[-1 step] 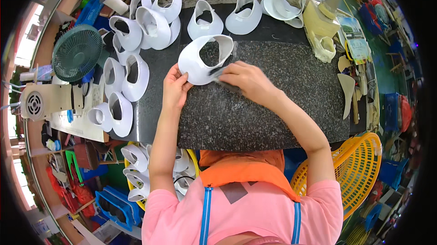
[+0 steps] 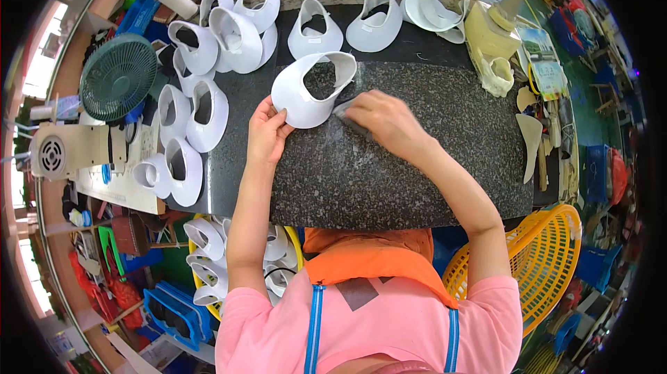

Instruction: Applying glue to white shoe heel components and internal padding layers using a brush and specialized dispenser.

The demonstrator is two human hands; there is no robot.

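Two hands by white upper (image 2: 302, 99): L hand (image 2: 266, 131) clamps its near edge, R hand (image 2: 385, 120) has slid off to its rt, pinching small grey bit (image 2: 342, 110), so only L steadies it.

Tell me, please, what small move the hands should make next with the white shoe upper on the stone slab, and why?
Probably draw the right hand along the white shoe upper by its open end. That hand presses a small grey piece against the upper there, while the left hand steadies its near side on the stone slab.

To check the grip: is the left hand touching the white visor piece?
Yes, the left hand rests against the white visor piece.
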